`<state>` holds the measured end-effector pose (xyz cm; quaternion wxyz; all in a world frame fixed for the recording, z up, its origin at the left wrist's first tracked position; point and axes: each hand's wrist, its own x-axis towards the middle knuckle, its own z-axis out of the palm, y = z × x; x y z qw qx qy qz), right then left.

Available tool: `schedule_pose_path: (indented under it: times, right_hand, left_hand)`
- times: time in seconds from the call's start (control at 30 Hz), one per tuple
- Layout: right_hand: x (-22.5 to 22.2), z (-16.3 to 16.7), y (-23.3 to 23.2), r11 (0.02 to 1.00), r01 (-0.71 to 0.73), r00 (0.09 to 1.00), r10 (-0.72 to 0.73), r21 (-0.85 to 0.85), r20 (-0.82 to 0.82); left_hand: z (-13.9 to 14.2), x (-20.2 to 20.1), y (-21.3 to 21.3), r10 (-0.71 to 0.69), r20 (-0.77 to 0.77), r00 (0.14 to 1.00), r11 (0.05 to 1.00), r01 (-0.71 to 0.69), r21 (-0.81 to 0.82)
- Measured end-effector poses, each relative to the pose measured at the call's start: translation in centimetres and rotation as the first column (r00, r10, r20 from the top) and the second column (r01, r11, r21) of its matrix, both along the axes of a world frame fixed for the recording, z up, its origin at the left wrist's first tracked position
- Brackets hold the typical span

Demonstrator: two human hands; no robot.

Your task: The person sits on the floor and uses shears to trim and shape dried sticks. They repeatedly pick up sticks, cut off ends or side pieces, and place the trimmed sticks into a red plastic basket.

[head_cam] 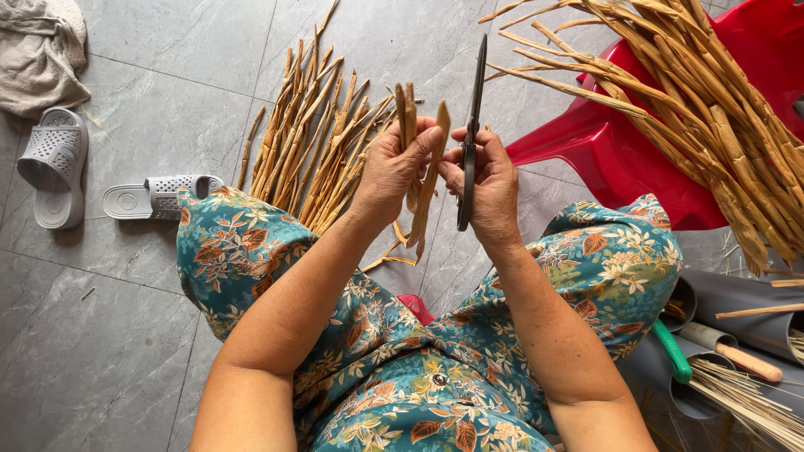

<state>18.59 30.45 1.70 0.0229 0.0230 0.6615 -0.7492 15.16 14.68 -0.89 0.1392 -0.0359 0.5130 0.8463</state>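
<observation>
holding a few dry strips upright in the closed left hand, held above the floor between the knees; the right hand grips a knife, blade pointing up, parallel and just right of the strips.

Your left hand and right hand meet above the floor, between your knees — a few dried strips in the left, a blade upright in the right. A pile of strips lies on the floor beyond your left knee. Two sandals lie further left, a cloth behind them. To your right a chair carries a bundle of stalks — pipes lie nearer, beside your right knee.
</observation>
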Motion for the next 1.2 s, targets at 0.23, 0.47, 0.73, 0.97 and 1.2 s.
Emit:
schedule_pose_path:
  times: [0.23,0.47,0.73,0.97,1.2]
  right_hand:
    - [-0.6,0.5,0.3,0.994,0.092,0.996,-0.090,0.063,-0.024]
    - [-0.1,0.8,0.2,0.994,0.084,0.991,-0.091,-0.070,-0.098]
    - [-0.7,0.5,0.5,0.997,0.066,0.996,-0.068,-0.034,-0.057]
    - [-0.9,0.8,1.2,0.990,0.128,0.983,-0.134,-0.053,-0.128]
    - [1.1,0.4,-1.1,0.998,-0.002,0.991,0.011,0.065,-0.130]
  left_hand:
    - [-0.9,0.4,0.9,-0.094,0.038,0.995,0.991,0.097,-0.096]
    - [-0.7,0.6,2.0,-0.114,-0.047,0.992,0.981,0.105,-0.164]
    - [1.5,1.3,2.3,-0.316,0.036,0.948,0.852,0.300,-0.429]
    - [1.7,0.1,-0.1,-0.379,0.108,0.919,0.915,0.354,0.195]
    - [0.2,-0.5,0.7,-0.210,0.190,0.959,0.945,0.150,0.291]
